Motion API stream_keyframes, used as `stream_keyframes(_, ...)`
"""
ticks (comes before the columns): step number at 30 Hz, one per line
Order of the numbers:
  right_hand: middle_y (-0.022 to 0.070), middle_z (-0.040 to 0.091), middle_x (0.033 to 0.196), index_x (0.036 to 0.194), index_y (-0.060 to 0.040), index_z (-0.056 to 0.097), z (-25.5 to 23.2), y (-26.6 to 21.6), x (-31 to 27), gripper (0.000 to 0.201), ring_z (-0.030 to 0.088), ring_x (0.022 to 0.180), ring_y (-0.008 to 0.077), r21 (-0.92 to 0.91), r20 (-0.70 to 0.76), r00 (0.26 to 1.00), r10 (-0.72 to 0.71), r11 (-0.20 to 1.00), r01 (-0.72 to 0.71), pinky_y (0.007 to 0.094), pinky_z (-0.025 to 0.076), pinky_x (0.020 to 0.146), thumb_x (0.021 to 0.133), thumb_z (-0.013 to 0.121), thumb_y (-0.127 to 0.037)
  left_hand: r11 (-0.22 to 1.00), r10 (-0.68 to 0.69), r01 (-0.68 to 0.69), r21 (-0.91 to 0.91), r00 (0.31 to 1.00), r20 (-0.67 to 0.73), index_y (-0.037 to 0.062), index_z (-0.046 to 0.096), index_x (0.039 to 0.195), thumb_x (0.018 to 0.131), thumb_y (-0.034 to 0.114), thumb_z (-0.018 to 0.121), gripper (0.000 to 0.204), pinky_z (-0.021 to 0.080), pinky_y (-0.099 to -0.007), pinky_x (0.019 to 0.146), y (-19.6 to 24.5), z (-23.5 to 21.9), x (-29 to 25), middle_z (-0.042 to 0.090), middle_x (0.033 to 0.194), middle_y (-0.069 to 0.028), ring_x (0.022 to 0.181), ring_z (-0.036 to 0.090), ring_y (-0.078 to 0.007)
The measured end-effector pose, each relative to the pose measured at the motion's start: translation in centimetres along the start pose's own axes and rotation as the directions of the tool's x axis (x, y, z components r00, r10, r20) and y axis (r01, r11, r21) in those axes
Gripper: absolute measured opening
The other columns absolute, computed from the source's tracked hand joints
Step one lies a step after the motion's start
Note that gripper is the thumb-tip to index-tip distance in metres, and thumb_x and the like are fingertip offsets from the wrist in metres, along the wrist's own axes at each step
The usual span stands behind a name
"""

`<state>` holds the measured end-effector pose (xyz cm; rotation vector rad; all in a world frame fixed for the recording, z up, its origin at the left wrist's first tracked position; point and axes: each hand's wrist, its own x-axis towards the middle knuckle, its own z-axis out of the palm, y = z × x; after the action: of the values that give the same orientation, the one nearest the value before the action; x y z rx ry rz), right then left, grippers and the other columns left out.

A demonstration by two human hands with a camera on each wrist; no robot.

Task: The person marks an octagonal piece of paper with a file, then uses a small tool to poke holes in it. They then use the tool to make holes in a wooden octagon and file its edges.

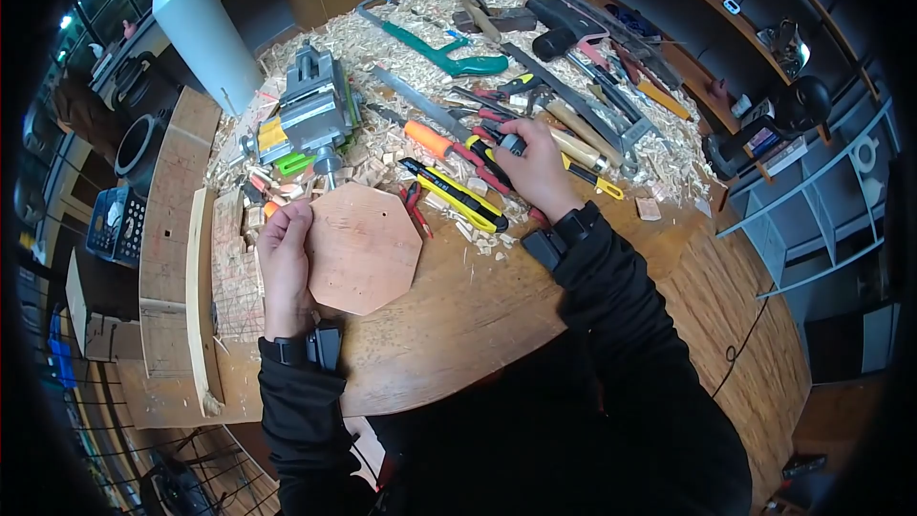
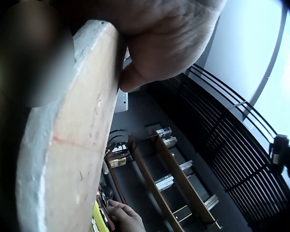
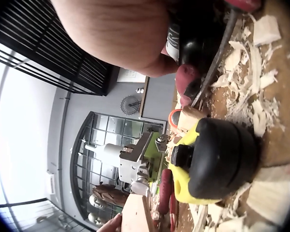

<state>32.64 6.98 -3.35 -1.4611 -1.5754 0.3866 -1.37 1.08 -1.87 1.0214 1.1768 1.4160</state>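
My left hand [image 1: 287,256] grips an octagonal wooden board [image 1: 363,244] by its left edge, thumb on the face. Small holes show in the face, and in the left wrist view the board's edge looks whitish. Over the tools on the bench, my right hand [image 1: 543,170] pinches a dark cylindrical thing [image 1: 513,144] between thumb and fingers. White lettering shows on a black surface [image 3: 173,43] beside that hand in the right wrist view; I cannot tell its kind. A yellow and black utility knife [image 1: 454,196] lies between the hands, near red-handled tools.
A bench vise [image 1: 310,110] stands at the back left amid wood shavings [image 1: 420,24]. A green-handled saw [image 1: 439,53], a mallet [image 1: 554,43] and an orange-handled tool [image 1: 428,139] lie behind. A wooden strip [image 1: 199,287] runs along the left side.
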Motion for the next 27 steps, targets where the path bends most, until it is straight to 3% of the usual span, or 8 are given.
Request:
stream_keyframes(5,0.0149,0.061,0.097,0.102,-0.0029,0.066,0.1,0.1,-0.1,0.028,0.061,0.089,0.0327,0.013,-0.016,1.000,0.001,1.000,-0.001,0.0393,0.049,0.078,0.076,0.071,-0.014,1.000,-0.013,0.012,-0.019,0.999,-0.048,-0.0035,0.062,0.115,0.097,0.008,0.056,0.023,0.049,-0.0229,0.083,0.0,0.0,0.2,0.067,0.103,-0.0053,0.089,0.062,-0.0100)
stream_keyframes(13,0.0167,0.061,0.095,0.101,-0.0022,0.066,0.1,0.0,-0.1,0.028,0.062,0.089,0.0337,0.031,-0.023,0.999,-0.026,0.999,0.027,0.0399,0.049,0.079,0.076,0.071,-0.011,0.998,-0.042,0.039,-0.055,0.998,-0.056,-0.0037,0.062,0.115,0.096,0.006,0.054,0.023,0.051,-0.0251,0.083,0.0,0.5,0.0,0.068,0.102,-0.0084,0.089,0.063,-0.0125)
stream_keyframes(17,0.0166,0.061,0.092,0.101,-0.0020,0.067,0.8,1.5,0.1,0.027,0.062,0.083,0.0308,-0.009,-0.053,0.990,-0.132,0.991,0.132,0.0374,0.050,0.076,0.077,0.072,-0.011,0.994,-0.076,0.073,-0.078,0.997,-0.033,-0.0025,0.063,0.113,0.095,0.007,0.057,0.021,0.049,-0.0243,0.082,-0.3,0.4,0.1,0.068,0.099,-0.0056,0.088,0.062,-0.0110)
stream_keyframes(19,0.0147,0.060,0.092,0.102,-0.0019,0.066,0.6,1.1,0.1,0.027,0.062,0.086,0.0266,0.042,-0.016,0.999,-0.052,0.998,0.053,0.0347,0.049,0.077,0.078,0.071,-0.011,0.996,-0.077,0.073,-0.060,0.994,-0.074,-0.0018,0.064,0.111,0.095,0.008,0.058,0.020,0.049,-0.0234,0.079,-0.5,0.3,0.2,0.068,0.096,-0.0039,0.084,0.061,-0.0099)
stream_keyframes(27,0.0145,0.061,0.099,0.103,0.0002,0.066,0.3,0.6,0.2,0.027,0.060,0.093,0.0266,0.019,0.048,0.999,-0.021,1.000,0.021,0.0336,0.047,0.084,0.079,0.070,-0.010,0.997,-0.080,0.079,-0.022,0.994,-0.070,-0.0004,0.065,0.106,0.096,0.010,0.057,0.017,0.048,-0.0226,0.073,-0.6,0.2,0.4,0.066,0.091,-0.0017,0.079,0.059,-0.0076)
